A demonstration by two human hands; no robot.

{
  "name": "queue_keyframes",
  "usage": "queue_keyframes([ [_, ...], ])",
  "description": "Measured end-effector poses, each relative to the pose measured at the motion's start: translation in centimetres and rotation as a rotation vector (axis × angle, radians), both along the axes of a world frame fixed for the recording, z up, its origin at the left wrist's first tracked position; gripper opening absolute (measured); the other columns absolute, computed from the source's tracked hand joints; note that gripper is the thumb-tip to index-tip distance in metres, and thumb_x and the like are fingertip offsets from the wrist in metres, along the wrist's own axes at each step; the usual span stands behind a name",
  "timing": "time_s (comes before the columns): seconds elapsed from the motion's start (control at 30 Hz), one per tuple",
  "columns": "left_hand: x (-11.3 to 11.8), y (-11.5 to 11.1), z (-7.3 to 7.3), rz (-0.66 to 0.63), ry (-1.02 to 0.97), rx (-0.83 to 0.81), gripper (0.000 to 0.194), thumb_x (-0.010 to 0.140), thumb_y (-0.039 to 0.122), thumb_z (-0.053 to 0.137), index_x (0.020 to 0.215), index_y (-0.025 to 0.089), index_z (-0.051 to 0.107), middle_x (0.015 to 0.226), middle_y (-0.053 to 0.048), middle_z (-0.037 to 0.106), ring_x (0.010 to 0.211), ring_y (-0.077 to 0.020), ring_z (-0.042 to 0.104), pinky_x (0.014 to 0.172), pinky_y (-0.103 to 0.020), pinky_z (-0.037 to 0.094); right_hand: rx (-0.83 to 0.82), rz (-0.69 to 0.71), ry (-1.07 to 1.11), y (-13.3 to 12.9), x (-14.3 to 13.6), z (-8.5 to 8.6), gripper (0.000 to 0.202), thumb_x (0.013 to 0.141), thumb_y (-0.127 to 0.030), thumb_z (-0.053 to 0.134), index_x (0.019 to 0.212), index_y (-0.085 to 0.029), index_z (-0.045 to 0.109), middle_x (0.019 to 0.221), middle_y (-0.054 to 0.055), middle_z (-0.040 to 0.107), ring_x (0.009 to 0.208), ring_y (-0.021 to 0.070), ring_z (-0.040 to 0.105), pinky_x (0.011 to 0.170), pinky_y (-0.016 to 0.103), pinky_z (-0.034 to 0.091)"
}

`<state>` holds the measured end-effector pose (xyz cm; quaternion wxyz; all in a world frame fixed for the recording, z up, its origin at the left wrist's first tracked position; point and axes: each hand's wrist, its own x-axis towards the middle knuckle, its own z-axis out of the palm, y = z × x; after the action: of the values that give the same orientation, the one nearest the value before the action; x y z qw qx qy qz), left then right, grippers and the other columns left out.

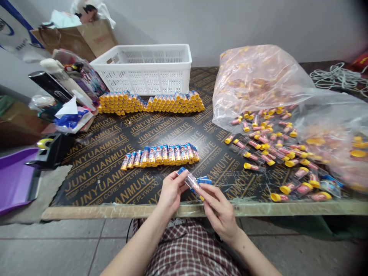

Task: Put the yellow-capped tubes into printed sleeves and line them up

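A small clear plastic tube (192,182) with pinkish contents slants between my hands near the table's front edge. My left hand (170,189) pinches its upper end, where a blue piece shows at the fingertips; whether that is a cap or a label I cannot tell. The fingers of my right hand (220,209) close round the lower end, where a bit of yellow cap shows. Just behind the right fingers lie flat blue labels (204,180), partly covered. Beyond my hands, a row of labelled tubes (161,154) with blue tops and yellow caps lies side by side.
Loose unlabelled tubes (266,147) spill from a large clear bag (255,76) on the right. Stacked finished-looking tubes (149,103) lie before a white basket (146,74). A purple dustpan (18,180) is at far left; white cable (336,76) lies at back right.
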<state>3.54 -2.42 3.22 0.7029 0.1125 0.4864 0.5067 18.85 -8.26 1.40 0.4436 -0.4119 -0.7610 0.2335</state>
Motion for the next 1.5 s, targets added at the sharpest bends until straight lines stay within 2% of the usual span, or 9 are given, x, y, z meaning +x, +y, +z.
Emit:
queue_keyframes([
  [0.2, 0.2, -1.3, 0.7, -0.267, 0.033, 0.059, 0.039, 0.051, 0.023, 0.085, 0.084, 0.011, 0.069, 0.076, -0.005, 0.071, 0.064, -0.0119, 0.064, 0.064, -0.023, 0.051, -0.017, -0.115, 0.002, 0.9, 0.4, -0.3, 0.073, 0.074, -0.005, 0.053, 0.14, -0.031, 0.035, 0.124, 0.009, 0.044, 0.114, 0.0236, 0.051, 0.094, 0.041, 0.05],
  [0.33, 0.2, -1.9, 0.8, -0.411, 0.038, 0.057, 0.032, 0.059, 0.031, 0.081, 0.08, 0.009, 0.07, 0.074, -0.007, 0.069, 0.062, -0.0114, 0.062, 0.06, -0.021, 0.049, -0.145, 0.036, 0.037, 1.5, 1.0, 0.0, 0.085, 0.065, -0.008, 0.053, 0.143, -0.028, 0.024, 0.147, 0.01, 0.026, 0.13, 0.0302, 0.037, 0.101, 0.05, 0.043],
  [0.53, 0.4, -2.4, 0.8, -0.409, 0.041, 0.027, 0.031, 0.055, 0.031, 0.083, 0.073, 0.01, 0.069, 0.066, -0.003, 0.065, 0.056, -0.0096, 0.058, 0.055, -0.021, 0.048, -0.251, 0.18, 0.1, 1.3, 1.3, -0.3, 0.086, 0.061, -0.006, 0.05, 0.142, -0.025, 0.027, 0.14, 0.009, 0.042, 0.128, 0.027, 0.044, 0.104, 0.046, 0.041],
  [1.03, -0.5, -2.3, 1.3, -0.359, 0.064, 0.058, 0.033, 0.055, 0.032, 0.083, 0.075, 0.01, 0.069, 0.068, -0.005, 0.067, 0.056, -0.0104, 0.06, 0.056, -0.021, 0.048, -0.142, 0.238, 0.054, 3.0, -0.4, 1.1, 0.085, 0.062, -0.011, 0.052, 0.142, -0.022, 0.025, 0.139, 0.01, 0.042, 0.126, 0.0253, 0.044, 0.103, 0.042, 0.042],
  [1.13, -3.0, -0.7, 2.1, -0.235, 0.211, 0.104, 0.034, 0.051, 0.035, 0.084, 0.068, 0.012, 0.066, 0.063, -0.003, 0.065, 0.054, -0.0107, 0.059, 0.055, -0.021, 0.048, -0.084, 0.182, -0.144, 6.3, 1.3, 1.6, 0.083, 0.07, -0.027, 0.064, 0.143, -0.024, 0.024, 0.148, 0.011, 0.03, 0.135, 0.03, 0.03, 0.109, 0.05, 0.03],
  [1.23, -8.1, 2.2, 3.2, -0.002, 0.566, 0.227, 0.035, 0.048, 0.037, 0.083, 0.065, 0.013, 0.064, 0.057, 0.0, 0.062, 0.049, -0.0096, 0.055, 0.05, -0.02, 0.044, -0.062, -0.26, -0.341, 11.9, 6.1, 1.2, 0.078, 0.074, -0.045, 0.066, 0.141, -0.024, 0.033, 0.151, 0.013, 0.023, 0.137, 0.0375, 0.021, 0.107, 0.06, 0.019],
  [1.3, -11.9, 4.2, 3.7, 0.105, 0.854, 0.267, 0.036, 0.05, 0.039, 0.081, 0.069, 0.013, 0.065, 0.055, 0.001, 0.062, 0.048, -0.0099, 0.053, 0.048, -0.02, 0.041, -0.099, -0.41, -0.456, 16.0, 10.1, 0.1, 0.07, 0.074, -0.05, 0.066, 0.136, -0.023, 0.044, 0.15, 0.015, 0.025, 0.137, 0.0428, 0.017, 0.104, 0.062, 0.016],
  [1.4, -16.2, 6.7, 3.4, 0.118, 1.186, 0.215, 0.037, 0.051, 0.043, 0.079, 0.069, 0.013, 0.066, 0.054, -0.001, 0.061, 0.048, -0.0126, 0.053, 0.048, -0.023, 0.04, -0.179, -0.405, -0.532, 20.3, 14.8, -2.2, 0.051, 0.076, -0.047, 0.064, 0.12, -0.021, 0.061, 0.14, 0.019, 0.041, 0.131, 0.0458, 0.027, 0.099, 0.061, 0.018],
  [1.5, -17.6, 8.2, 1.8, 0.017, 1.379, 0.189, 0.032, 0.052, 0.043, 0.077, 0.062, 0.014, 0.066, 0.053, -0.004, 0.062, 0.052, -0.0161, 0.056, 0.052, -0.025, 0.04, -0.149, -0.345, -0.534, 21.0, 17.0, -3.9, 0.036, 0.08, -0.045, 0.059, 0.105, -0.021, 0.069, 0.123, 0.018, 0.055, 0.117, 0.0387, 0.046, 0.093, 0.055, 0.028],
])
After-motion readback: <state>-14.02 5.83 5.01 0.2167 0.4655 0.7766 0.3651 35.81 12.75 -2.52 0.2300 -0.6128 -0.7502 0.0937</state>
